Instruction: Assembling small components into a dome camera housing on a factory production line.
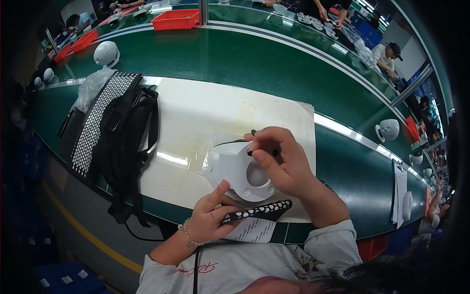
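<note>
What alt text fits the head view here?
A person's right hand holds a small black part against a white plastic housing on a white mat, while the left hand steadies the housing beside a black strip with white dots. A green conveyor runs behind.

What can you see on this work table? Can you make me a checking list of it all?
Surface: white mat on a green bench.
Job's things: white plastic housing; black spotted strap; paper slip.
Clutter: black strap pile, spotted mesh sheet, clear bag.
Grips: left hand pinches the strap, thumb on the housing; right hand holds a thin black tool to it.
Cables: black cord at the chest.
Surroundings: red bins, other workers.
</note>
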Demonstrator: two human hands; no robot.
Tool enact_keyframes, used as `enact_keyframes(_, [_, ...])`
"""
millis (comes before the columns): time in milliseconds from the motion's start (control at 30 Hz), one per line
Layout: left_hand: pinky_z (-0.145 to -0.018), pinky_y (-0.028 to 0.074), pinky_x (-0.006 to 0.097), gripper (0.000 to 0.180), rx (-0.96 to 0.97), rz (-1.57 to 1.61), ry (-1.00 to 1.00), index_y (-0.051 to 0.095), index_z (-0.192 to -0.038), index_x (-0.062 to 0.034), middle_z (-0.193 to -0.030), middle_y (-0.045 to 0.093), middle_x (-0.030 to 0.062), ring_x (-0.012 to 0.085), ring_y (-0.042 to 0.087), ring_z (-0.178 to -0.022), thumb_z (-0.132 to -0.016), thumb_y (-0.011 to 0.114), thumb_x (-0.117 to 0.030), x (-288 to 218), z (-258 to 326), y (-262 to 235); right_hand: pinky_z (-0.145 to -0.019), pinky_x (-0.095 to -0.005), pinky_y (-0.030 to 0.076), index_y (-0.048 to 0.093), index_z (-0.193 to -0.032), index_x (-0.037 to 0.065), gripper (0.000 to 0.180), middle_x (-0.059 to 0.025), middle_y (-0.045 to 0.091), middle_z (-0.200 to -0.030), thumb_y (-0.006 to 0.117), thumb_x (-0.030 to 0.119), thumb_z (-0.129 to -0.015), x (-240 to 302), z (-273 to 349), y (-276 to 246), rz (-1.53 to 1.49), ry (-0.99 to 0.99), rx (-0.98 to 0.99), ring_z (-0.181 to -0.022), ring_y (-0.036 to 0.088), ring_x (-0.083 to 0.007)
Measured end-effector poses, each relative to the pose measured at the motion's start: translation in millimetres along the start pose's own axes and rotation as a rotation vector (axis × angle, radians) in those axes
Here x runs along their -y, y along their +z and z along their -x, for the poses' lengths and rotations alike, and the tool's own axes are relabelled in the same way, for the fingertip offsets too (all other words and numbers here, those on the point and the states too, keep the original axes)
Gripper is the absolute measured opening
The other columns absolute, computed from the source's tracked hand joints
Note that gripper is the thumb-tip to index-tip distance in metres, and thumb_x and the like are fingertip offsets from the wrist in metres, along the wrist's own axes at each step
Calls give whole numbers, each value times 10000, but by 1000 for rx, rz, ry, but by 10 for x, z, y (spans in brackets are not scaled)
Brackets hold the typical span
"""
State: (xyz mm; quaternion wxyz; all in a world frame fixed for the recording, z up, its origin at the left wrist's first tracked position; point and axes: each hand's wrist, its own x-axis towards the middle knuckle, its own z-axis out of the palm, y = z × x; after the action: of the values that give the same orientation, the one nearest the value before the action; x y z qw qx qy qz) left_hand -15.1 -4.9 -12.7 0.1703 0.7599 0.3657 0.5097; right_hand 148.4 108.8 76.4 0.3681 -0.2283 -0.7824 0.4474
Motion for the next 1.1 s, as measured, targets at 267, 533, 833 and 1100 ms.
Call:
enact_keyframes(267, [-595, 492, 273, 238, -105, 8, -11, 600, -793, -37, -1336, 326, 197, 184, 618, -694, -574, 694, -24, 20, 33, 45, -937, -426, 308, 516, -934, 60, 214, -177, 474, -1156, 611, 35, -743, 143, 136, -92, 650, -368, 80, -1131, 438, -327])
enact_keyframes(533, [-638, 504, 281, 241, -66, -11, -11, 596, -794, -29, -1355, 275, 208, 180, 609, -720, -586, 716, -39, 5, 9, 1, -1031, -460, 155, 549, -770, 94, 111, -192, 215, -1387, 654, 87, -732, 204, 257, -7, 423, -208, 122, -1316, 67, -378])
enact_keyframes(833, [-650, 511, 283, 232, -35, 7, -24, 583, -773, -17, -1376, 222, 224, 186, 606, -741, -583, 716, -18, 21, 14, 5, -1013, -467, 87, 582, -774, 88, 37, -158, 256, -1389, 602, 119, -775, 202, 279, 90, 534, -95, 199, -1320, 81, -353])
enact_keyframes(1100, [-628, 497, 266, 169, -142, 20, -72, 604, -734, -15, -1322, 361, 171, 185, 618, -715, -581, 673, -38, 20, 11, 57, -998, -438, 176, 630, -856, 93, 128, -138, 370, -1328, 632, 98, -727, 86, 385, 47, 608, -249, 116, -1295, 200, -340])
